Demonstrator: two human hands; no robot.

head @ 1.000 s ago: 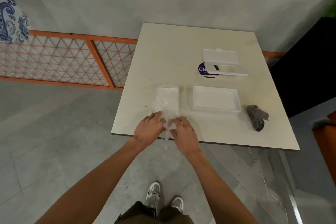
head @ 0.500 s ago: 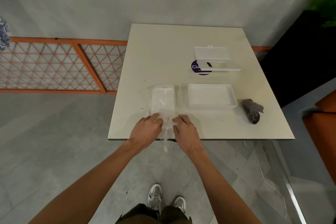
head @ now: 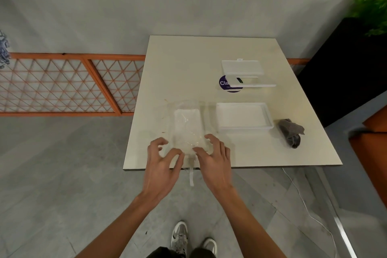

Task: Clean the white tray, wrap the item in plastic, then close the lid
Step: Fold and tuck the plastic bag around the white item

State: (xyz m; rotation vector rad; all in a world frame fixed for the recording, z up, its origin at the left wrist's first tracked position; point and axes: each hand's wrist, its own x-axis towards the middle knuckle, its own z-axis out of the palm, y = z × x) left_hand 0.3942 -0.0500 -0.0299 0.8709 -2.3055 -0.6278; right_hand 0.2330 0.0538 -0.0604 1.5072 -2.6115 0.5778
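A flat white item wrapped in clear plastic (head: 186, 125) lies on the cream table (head: 188, 65), near its front edge. My left hand (head: 163, 161) and my right hand (head: 215, 157) are at the near end of the item. Their fingers are spread, and thumbs and fingertips pinch the crumpled plastic there. Between the hands, a strip of plastic (head: 191, 177) hangs over the table's edge. The white tray (head: 244, 126) sits just right of the wrapped item, with nothing in it. At the back stands a white box (head: 241, 67) with its lid (head: 251, 85) open.
A crumpled grey cloth (head: 291, 132) lies right of the tray. A round purple sticker (head: 227, 84) shows under the lid. A black cabinet (head: 345, 73) with a green plant stands to the right. An orange lattice fence (head: 62, 86) runs along the left. A white cable (head: 301, 195) trails on the floor.
Both hands have spread their fingers wider over the near end of the wrapped item. The camera has shifted, so the table sits a little differently in view.
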